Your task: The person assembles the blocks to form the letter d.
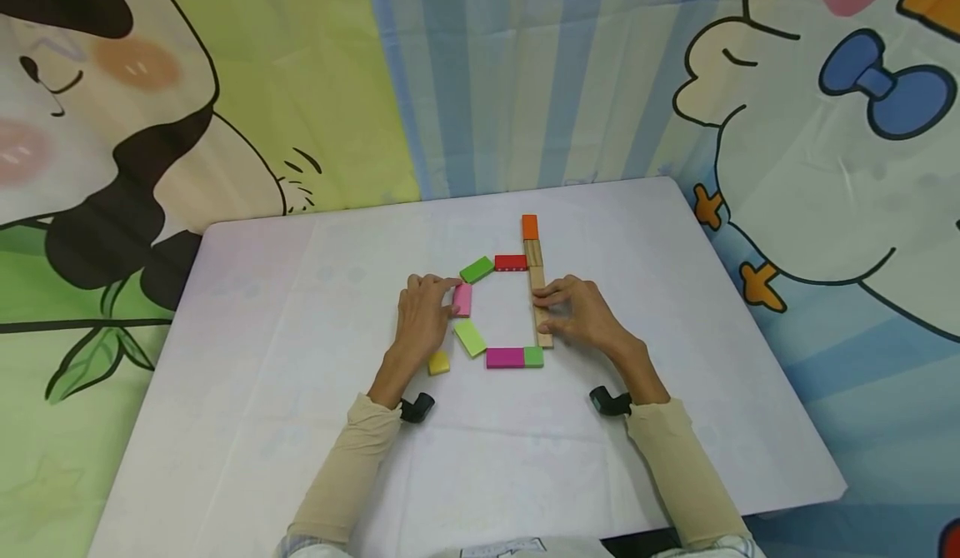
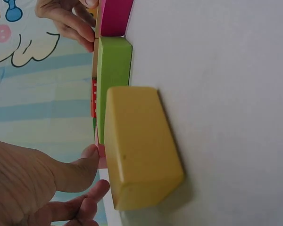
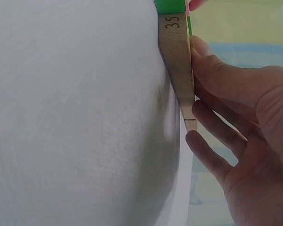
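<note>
My left hand (image 1: 424, 315) is at the left side of a pink block (image 1: 462, 301), thumb and fingertips touching its edge. On the right, my right hand (image 1: 587, 315) rests its thumb and fingertips on a long wooden block (image 1: 541, 308), marked 35 on its end. Above that lie a shorter wooden block (image 1: 532, 252) and an orange block (image 1: 530, 226). A red block (image 1: 511, 263) and a green block (image 1: 477, 270) run along the top. A lime block (image 1: 470, 337), a magenta block (image 1: 506, 358) and a small green block (image 1: 533, 357) line the lower side.
A yellow block (image 2: 137, 146) lies apart from the outline, just below my left hand. White cloth covers the table (image 1: 300, 425). Behind it hangs a cartoon-printed curtain (image 1: 525, 75). Dark wrist cameras sit on both wrists.
</note>
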Tool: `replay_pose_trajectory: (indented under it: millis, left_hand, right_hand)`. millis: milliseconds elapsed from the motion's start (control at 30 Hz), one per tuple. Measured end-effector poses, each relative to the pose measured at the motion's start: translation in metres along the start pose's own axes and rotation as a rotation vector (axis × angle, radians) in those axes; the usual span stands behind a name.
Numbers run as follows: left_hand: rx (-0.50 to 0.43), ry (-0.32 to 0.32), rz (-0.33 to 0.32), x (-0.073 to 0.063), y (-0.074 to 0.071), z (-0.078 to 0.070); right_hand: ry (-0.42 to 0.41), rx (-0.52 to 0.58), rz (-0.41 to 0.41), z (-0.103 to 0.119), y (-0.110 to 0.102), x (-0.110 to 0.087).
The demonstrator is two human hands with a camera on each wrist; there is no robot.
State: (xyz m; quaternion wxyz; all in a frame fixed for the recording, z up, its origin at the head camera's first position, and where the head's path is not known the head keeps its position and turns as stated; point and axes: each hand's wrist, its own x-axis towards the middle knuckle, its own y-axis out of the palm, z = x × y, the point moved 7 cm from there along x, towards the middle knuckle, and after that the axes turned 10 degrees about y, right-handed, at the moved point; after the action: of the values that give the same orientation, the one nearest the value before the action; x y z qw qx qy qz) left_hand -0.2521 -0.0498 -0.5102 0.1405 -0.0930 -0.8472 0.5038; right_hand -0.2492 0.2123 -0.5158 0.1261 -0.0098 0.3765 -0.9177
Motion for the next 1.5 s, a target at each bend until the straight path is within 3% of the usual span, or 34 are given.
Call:
replay_pose_trajectory:
  millis: [633, 933, 1167, 1500]
  left_hand:
    - [-0.013, 0.002, 0.022, -0.002, -0.004, 0.000]
    - [-0.039, 0.020, -0.029, 0.003, -0.011, 0.000]
    - [-0.045, 0.001, 0.027, 0.001, -0.004, 0.000]
    - [-0.075, -0.019, 0.041, 0.000, 0.000, 0.001]
  right_hand:
    - [-0.003, 0.000, 0.007, 0.003, -0.001, -0.001]
    - [-0.002, -0.008, -0.001, 0.002, 0.000, -0.001]
    - [0.000, -0.002, 0.006, 0.001, 0.000, 0.000]
    - [0.002, 0.000, 0.005, -0.001, 0.000, -0.001]
